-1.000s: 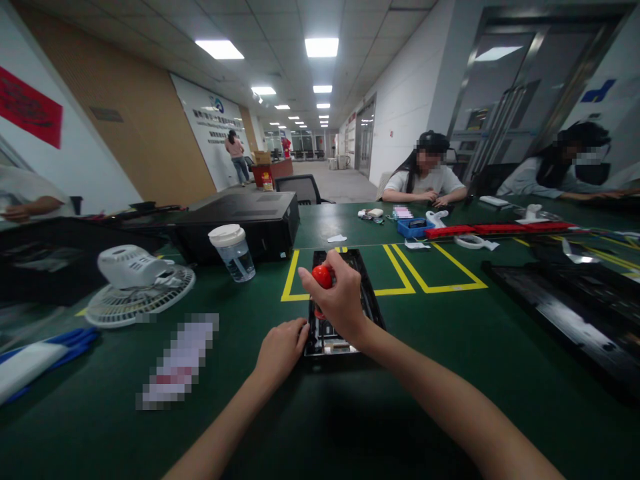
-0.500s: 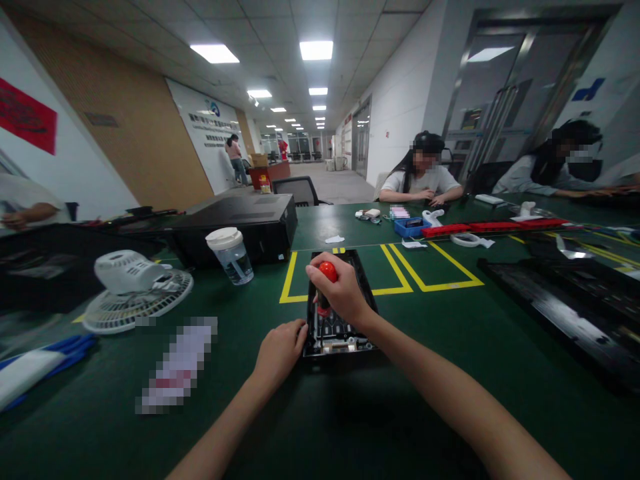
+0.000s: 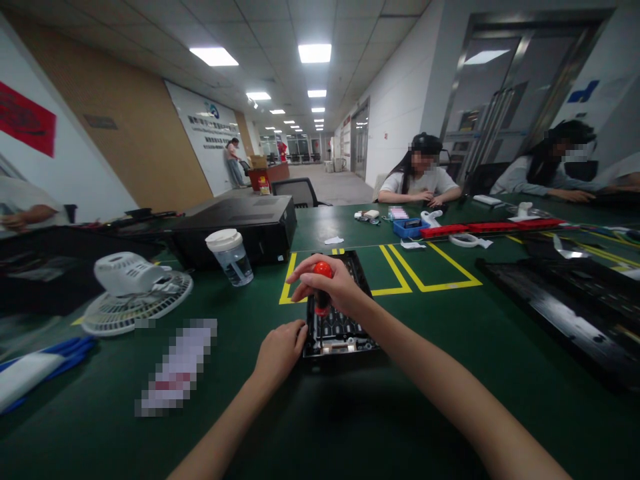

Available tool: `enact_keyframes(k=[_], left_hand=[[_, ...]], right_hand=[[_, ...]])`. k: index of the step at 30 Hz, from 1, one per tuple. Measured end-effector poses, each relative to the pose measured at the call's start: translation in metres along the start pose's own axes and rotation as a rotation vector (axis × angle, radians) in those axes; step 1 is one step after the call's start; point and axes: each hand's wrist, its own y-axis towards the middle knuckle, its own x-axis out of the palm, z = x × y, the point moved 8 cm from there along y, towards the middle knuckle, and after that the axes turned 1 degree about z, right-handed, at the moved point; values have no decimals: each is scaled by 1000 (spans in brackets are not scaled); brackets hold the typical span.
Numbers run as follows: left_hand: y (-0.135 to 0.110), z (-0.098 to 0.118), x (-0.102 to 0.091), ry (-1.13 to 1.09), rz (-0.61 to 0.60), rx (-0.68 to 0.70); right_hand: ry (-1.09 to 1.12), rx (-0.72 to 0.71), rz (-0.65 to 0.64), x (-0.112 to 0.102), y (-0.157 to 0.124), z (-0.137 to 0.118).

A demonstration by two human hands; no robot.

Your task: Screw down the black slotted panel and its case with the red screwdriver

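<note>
A black casing (image 3: 343,333) with metal parts and rows of slots inside lies on the green table in front of me. My right hand (image 3: 341,285) is above its left half, around the red-and-black handle of a screwdriver (image 3: 323,269). The handle stands roughly upright, its red end up; several of the fingers are stretched out past it to the left. Where the tip meets the casing I cannot make out. At the near left edge of the casing, my left hand (image 3: 281,350) rests on the table with fingers curled against the side, gripping it.
Left of the casing are a lidded clear cup (image 3: 231,259), a white fan (image 3: 135,300) and a large black box (image 3: 240,227). Long black panels (image 3: 560,307) lie to the right. Beyond are a blue tray (image 3: 410,228), a tape roll (image 3: 465,240) and seated people (image 3: 423,180).
The fingers of my right hand have loosened and spread to the left around the screwdriver handle, which has shifted slightly left. My left hand and the casing have stayed put.
</note>
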Motion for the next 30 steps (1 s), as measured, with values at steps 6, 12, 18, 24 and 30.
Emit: enact_keyframes(k=[6, 12, 18, 24, 30], left_hand=[[0, 1, 1, 20, -39, -21], [0, 0, 0, 29, -9, 3], [0, -1, 2, 24, 0, 6], [0, -2, 3, 9, 8, 21], [1, -2, 4, 13, -5, 9]], right_hand=[[-26, 23, 46, -5, 5, 8], [32, 26, 40, -6, 6, 10], [158, 32, -89, 1, 3, 6], [161, 60, -108, 4, 1, 4], [160, 15, -154, 8, 0, 1]])
